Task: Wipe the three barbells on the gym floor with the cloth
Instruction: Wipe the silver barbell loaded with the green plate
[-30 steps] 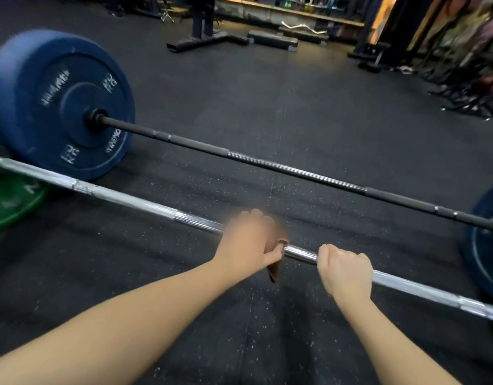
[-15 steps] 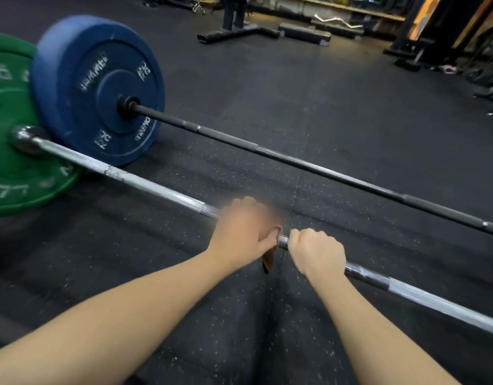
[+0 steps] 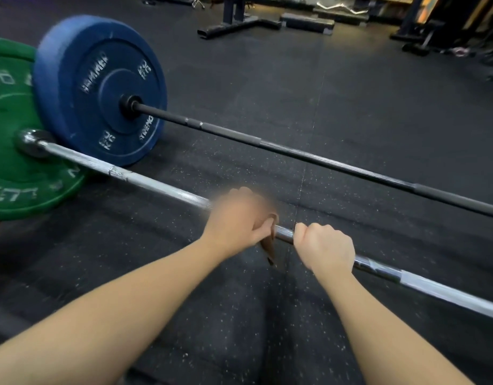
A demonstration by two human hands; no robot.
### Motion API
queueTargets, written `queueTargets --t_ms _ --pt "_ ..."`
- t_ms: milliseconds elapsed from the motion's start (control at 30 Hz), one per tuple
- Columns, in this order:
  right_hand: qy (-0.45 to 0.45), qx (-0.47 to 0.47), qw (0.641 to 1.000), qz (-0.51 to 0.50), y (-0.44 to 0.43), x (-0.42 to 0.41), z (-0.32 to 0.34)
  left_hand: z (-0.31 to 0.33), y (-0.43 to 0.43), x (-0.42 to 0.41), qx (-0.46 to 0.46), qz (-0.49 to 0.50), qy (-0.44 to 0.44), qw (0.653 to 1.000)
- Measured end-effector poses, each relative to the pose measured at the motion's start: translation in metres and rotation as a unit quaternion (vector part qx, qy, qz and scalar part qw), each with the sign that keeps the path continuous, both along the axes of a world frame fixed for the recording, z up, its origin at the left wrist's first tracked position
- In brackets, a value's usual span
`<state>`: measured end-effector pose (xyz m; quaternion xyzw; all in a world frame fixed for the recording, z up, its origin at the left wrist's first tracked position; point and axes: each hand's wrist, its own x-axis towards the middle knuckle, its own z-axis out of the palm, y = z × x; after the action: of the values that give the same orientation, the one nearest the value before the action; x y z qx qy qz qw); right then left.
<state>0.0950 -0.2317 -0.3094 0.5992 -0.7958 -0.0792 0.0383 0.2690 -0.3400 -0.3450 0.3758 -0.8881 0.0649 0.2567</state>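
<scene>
GYM FLOOR: A person's left hand point(image 3: 237, 218), blurred in the shot, has its grip clamped on a brown cloth point(image 3: 269, 247) wrapped round the shaft of a silver barbell point(image 3: 156, 185) lying on the dark speckled gym floor point(image 3: 295, 79); a loose end of the cloth hangs below the shaft, just under the thumb. The right hand point(image 3: 326, 245) sits just beside it on the same shaft, bare, knuckles up, grip clamped on the steel w/ fingers curled over the top; a short stretch of shiny bar shows btwn the 2 hands. Both forearms reach in from the near edge of the floor. The silver barbell runs diagonally from a green plate point(image 3: 23, 184) at the left edge to the lower right, where it leaves the shot. Behind it, farther from the person and approx. parallel, a black barbell point(image 3: 323, 160) lies on the floor w/ a blue plate point(image 3: 101, 87) on its left end; the blue plate stands upright, overlapping the green one in the view, its white lettering only partly legible. The 2 shafts lie apart. At the far edge of the floor stand a dark rack base point(image 3: 239, 25) and a low black platform point(image 3: 306, 22), w/ a pale curl bar point(image 3: 339, 6) beyond.
</scene>
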Motion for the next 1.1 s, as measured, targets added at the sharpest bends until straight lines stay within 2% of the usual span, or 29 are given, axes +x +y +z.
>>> queueTargets --t_ms 167,367,500,600,767,933,1100 --pt "0.028 0.018 0.999 0.011 -0.001 0.0 -0.002 -0.001 -0.02 0.034 0.008 0.054 0.009 0.998" --pt "-0.01 0.01 1.0 -0.002 -0.003 -0.003 -0.01 0.007 0.005 0.003 0.064 0.162 0.044 0.984" --pt "-0.026 -0.011 1.0 -0.015 -0.003 -0.002 -0.01 0.003 0.025 -0.013 0.045 0.105 0.045 0.992" --pt "0.009 0.001 1.0 0.01 -0.001 -0.002 -0.009 0.0 0.029 -0.015 0.036 0.077 0.054 0.995" --pt "0.042 0.016 0.999 0.003 -0.001 0.0 -0.004 0.001 0.008 0.01 0.03 0.02 0.021 0.999" --pt "-0.012 -0.013 0.999 -0.035 -0.004 -0.004 -0.013 0.006 -0.028 0.047 0.023 0.119 0.009 0.993" --pt "-0.04 -0.012 0.997 -0.06 -0.005 -0.003 -0.012 0.009 -0.038 0.06 0.046 0.168 0.017 0.985"
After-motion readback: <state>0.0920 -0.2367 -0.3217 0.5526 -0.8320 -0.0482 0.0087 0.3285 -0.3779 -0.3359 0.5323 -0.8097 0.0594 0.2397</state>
